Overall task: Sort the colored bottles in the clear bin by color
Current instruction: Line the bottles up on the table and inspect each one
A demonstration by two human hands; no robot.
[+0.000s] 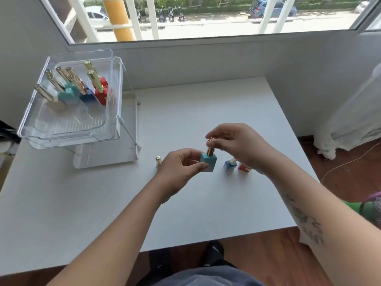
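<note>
A teal bottle with a gold cap is held above the white table. My left hand pinches its square base and my right hand grips the cap from above. On the table stand a blue bottle, a red bottle partly hidden by my right wrist, and a white bottle beside my left hand. The clear bin at the back left holds several gold-capped bottles in rows: white, teal, blue and red.
The bin rests on a white stand with thin wire legs. A wall and window sill run along the table's far side. The table's front edge is near my legs. White fabric hangs at the right, over a wooden floor.
</note>
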